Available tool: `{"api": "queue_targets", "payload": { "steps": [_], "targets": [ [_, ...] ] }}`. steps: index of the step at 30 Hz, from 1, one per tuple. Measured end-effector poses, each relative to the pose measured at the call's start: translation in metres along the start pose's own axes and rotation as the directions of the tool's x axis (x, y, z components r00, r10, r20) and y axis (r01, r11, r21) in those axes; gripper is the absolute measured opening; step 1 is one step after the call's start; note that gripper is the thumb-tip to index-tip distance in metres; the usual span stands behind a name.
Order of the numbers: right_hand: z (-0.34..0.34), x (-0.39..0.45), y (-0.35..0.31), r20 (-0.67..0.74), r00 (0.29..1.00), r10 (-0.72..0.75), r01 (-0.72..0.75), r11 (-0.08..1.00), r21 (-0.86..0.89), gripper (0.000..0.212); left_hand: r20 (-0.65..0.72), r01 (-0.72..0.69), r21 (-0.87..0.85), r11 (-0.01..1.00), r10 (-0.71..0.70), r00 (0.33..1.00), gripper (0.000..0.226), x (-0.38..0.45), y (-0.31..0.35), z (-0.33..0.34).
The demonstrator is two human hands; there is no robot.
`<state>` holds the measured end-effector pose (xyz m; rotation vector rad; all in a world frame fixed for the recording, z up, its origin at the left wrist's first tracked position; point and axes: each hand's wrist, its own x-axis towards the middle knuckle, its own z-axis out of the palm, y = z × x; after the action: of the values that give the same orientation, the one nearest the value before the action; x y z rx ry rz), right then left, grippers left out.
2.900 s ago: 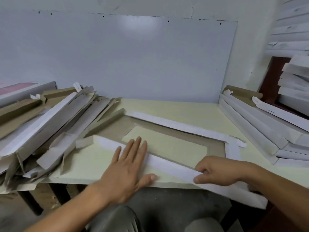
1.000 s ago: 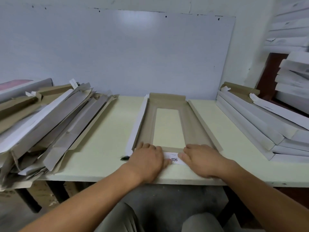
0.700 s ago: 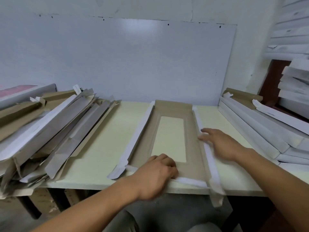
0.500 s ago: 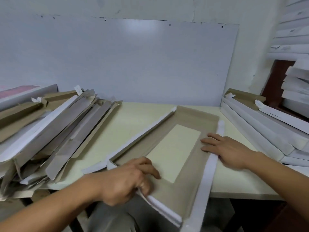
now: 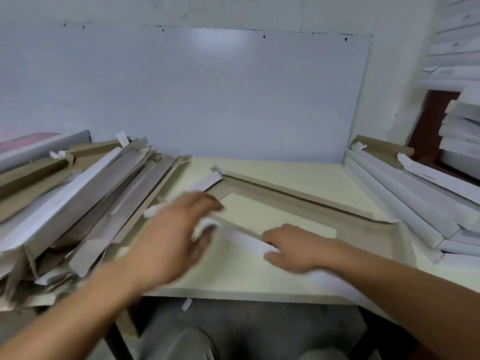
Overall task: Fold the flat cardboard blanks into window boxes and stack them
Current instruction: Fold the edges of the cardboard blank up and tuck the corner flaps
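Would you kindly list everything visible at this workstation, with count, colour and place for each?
Window-box blank: one, brown inside with white flaps, lying diagonally mid-table.
Table: one, pale cream, centre.
Pile of blanks: count unclear, brown and white, left of the table.
Stack of folded boxes: several, white, right edge of the table.
Wall panel: one, white, behind the table.
More white boxes: several, far right, higher up.
Left hand: blurred, over the blank's near-left flap.
Right hand: grips the near white flap.
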<state>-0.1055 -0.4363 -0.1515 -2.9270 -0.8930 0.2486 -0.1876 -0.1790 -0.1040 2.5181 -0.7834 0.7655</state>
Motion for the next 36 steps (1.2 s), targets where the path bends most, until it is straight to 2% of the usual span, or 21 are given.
{"api": "queue_targets", "payload": {
  "steps": [3,5,6,7,8,9,11,13,16,18,19,20,23,26,27,29,32,34,36],
  "targets": [
    [0.001,0.045,-0.019,-0.124,0.972,0.200,-0.171,0.963,0.208,0.023,0.231,-0.183,-0.161,0.970,0.217,0.948,0.043,-0.018,0.051,0.036],
    [-0.001,0.067,-0.029,-0.159,0.928,0.336,-0.237,0.865,0.443,0.033,0.299,-0.353,-0.068,0.933,0.357,0.885,0.044,-0.028,0.073,0.064],
    [-0.004,0.075,-0.033,-0.119,0.918,0.380,-0.229,0.748,0.624,0.040,0.326,-0.414,0.007,0.910,0.390,0.861,0.042,-0.033,0.081,0.075],
    [-0.006,0.082,-0.036,-0.050,0.921,0.387,-0.200,0.578,0.791,0.044,0.348,-0.423,0.066,0.904,0.377,0.859,0.040,-0.037,0.088,0.083],
    [-0.008,0.084,-0.036,0.032,0.933,0.359,-0.189,0.411,0.892,0.042,0.336,-0.402,0.105,0.910,0.348,0.875,0.039,-0.041,0.092,0.090],
    [-0.010,0.084,-0.035,0.098,0.948,0.303,-0.193,0.302,0.934,0.034,0.307,-0.389,0.132,0.912,0.335,0.891,0.037,-0.045,0.093,0.098],
    [-0.011,0.077,-0.031,0.142,0.971,0.193,-0.189,0.250,0.950,0.016,0.254,-0.361,0.172,0.917,0.313,0.915,0.030,-0.050,0.088,0.109],
    [-0.010,0.064,-0.024,0.128,0.980,0.149,-0.170,0.318,0.933,0.021,0.202,-0.336,0.212,0.917,0.296,0.934,0.018,-0.046,0.076,0.112],
    [-0.013,0.019,-0.012,0.121,0.989,0.080,-0.145,0.600,0.786,0.045,0.271,-0.191,0.243,0.951,0.122,0.955,0.005,-0.036,0.057,0.096],
    [-0.014,-0.020,-0.002,0.124,0.992,-0.009,-0.071,0.778,0.624,0.056,0.306,-0.023,0.247,0.969,-0.055,0.950,0.019,-0.029,0.045,0.083],
    [-0.013,-0.039,0.003,0.118,0.993,-0.027,-0.043,0.836,0.547,0.055,0.311,0.059,0.233,0.971,-0.132,0.941,0.020,-0.024,0.041,0.080],
    [-0.011,-0.056,0.006,0.100,0.995,-0.009,-0.040,0.876,0.480,0.050,0.307,0.134,0.190,0.973,-0.189,0.933,0.019,-0.022,0.036,0.078],
    [0.000,-0.080,0.015,-0.073,0.991,0.114,-0.078,0.922,0.379,0.018,0.321,0.191,0.064,0.979,-0.202,0.925,0.017,-0.014,0.020,0.075],
    [0.014,-0.078,0.026,-0.201,0.946,0.254,-0.163,0.910,0.382,0.013,0.344,0.324,-0.075,0.943,-0.280,0.896,0.008,-0.006,0.008,0.073],
    [0.019,-0.075,0.029,-0.233,0.929,0.288,-0.192,0.912,0.363,0.011,0.340,0.355,-0.073,0.932,-0.311,0.887,0.007,-0.004,0.006,0.074],
    [0.027,-0.069,0.027,-0.288,0.910,0.297,-0.213,0.933,0.291,0.015,0.314,0.324,0.026,0.946,-0.316,0.895,0.019,-0.005,0.007,0.079],
    [0.044,-0.059,0.008,-0.417,0.900,0.124,-0.052,0.982,0.181,0.020,0.300,0.078,0.275,0.958,-0.163,0.940,0.026,-0.016,0.017,0.092],
    [0.056,-0.058,-0.012,-0.509,0.860,0.018,0.054,0.990,0.127,0.018,0.330,-0.021,0.298,0.954,-0.083,0.940,0.024,-0.023,0.026,0.100],
    [0.068,-0.059,-0.027,-0.524,0.852,-0.004,0.073,0.991,0.113,0.031,0.343,-0.051,0.280,0.959,-0.050,0.938,0.033,-0.029,0.036,0.105]
  ]
}}
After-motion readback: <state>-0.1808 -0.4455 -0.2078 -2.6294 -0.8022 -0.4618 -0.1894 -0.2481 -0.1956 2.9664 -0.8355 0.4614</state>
